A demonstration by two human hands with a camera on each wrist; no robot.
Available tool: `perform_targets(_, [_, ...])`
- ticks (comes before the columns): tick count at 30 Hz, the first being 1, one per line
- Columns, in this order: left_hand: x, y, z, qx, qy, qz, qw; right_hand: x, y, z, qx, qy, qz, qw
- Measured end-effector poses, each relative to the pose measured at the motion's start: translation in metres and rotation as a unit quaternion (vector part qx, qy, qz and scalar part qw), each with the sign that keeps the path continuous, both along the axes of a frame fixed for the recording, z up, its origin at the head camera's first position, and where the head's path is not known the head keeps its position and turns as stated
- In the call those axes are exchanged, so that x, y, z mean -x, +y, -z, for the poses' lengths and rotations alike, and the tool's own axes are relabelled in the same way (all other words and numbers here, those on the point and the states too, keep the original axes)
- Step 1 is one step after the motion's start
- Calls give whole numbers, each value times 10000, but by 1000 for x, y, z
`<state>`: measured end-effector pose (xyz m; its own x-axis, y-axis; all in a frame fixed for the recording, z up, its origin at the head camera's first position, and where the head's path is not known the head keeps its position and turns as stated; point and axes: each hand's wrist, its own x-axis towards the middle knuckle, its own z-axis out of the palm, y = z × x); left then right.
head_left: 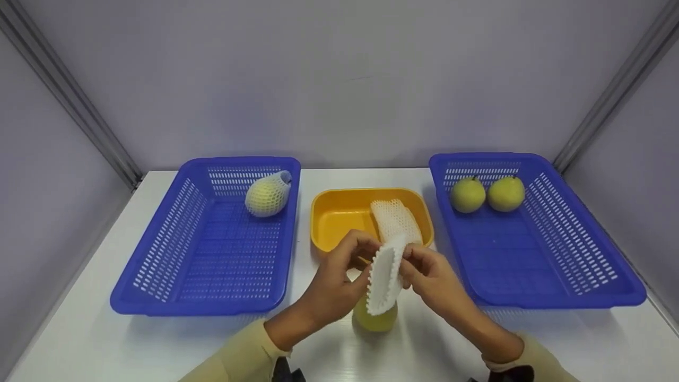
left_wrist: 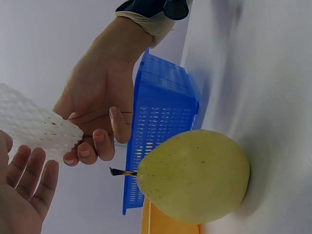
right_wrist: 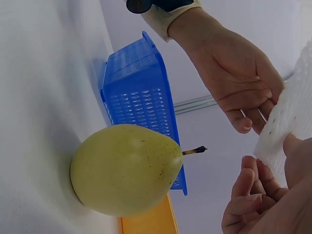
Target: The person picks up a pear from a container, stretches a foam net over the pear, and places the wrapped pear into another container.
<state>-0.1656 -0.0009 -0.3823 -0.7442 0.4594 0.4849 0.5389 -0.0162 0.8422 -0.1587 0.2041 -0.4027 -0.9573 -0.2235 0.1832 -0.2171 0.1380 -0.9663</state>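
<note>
A white foam net sleeve (head_left: 386, 276) is held up in front of me, its wide mouth turned toward the head camera. My left hand (head_left: 339, 282) pinches one side of it, and my right hand (head_left: 434, 276) pinches the other. Below the sleeve a yellow-green pear (left_wrist: 195, 175) stands upright on the table with its stem up. Both wrist views show the pear (right_wrist: 126, 170) bare and apart from the hands; in the head view the sleeve and left hand hide its top.
Behind the hands is an orange tub (head_left: 339, 223) containing more foam sleeves (head_left: 395, 218). The left blue basket (head_left: 204, 307) holds a pear in a foam net (head_left: 267, 196). In the right blue basket (head_left: 551, 300) lie two bare pears (head_left: 506, 194). Walls enclose the white table (head_left: 159, 350).
</note>
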Motion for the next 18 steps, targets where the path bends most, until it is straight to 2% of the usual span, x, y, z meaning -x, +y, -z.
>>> perform_targets(5, [2,2,3,277,-525,-128,9982,0,1,4,100,307,-125,9994])
perform_targets(11, [3,1,5,591,-1097,-176,9921,1,2,8,175,753,-357,9964])
perform_targets(18, [2,1,5,549,-1285,-267,9898,2,2,10,313,761,-552,9951])
